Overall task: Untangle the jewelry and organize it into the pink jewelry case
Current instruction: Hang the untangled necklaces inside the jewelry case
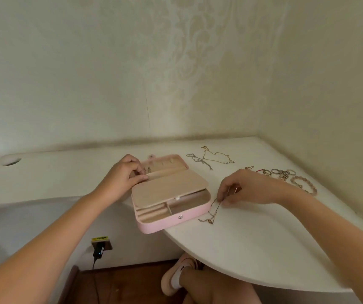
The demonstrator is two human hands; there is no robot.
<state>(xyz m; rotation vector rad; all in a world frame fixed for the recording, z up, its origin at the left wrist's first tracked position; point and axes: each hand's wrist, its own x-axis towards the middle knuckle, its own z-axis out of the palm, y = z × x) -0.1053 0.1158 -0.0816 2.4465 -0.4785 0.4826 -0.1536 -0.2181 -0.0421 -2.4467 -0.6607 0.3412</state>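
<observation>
Both our arms are bare along all we can see of them, down to the left hand (123,174) and the right hand (246,189). Beneath the tabletop's (242,249) curved front edge, we wear a pale pink shoe (171,281) over a white sock (176,278), the leg (211,288) bare above it.

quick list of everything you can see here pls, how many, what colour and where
pink jewelry case: one, pink outside, beige inside, open, at the table's near edge
chain necklace: one, gold-toned, on the table right of the case
tangled chains: at least two, silver and gold, behind the case to its right
rings: several, metal, clustered far right
beaded bracelet: one, pale pink, right of the rings
table: one, white, curved edge
wall socket with black plug: one, below the table
shoe: one, pink, under the table edge
left hand: on the case's far part, fingers curled at its inner edge
right hand: pinches the necklace's upper end
</observation>
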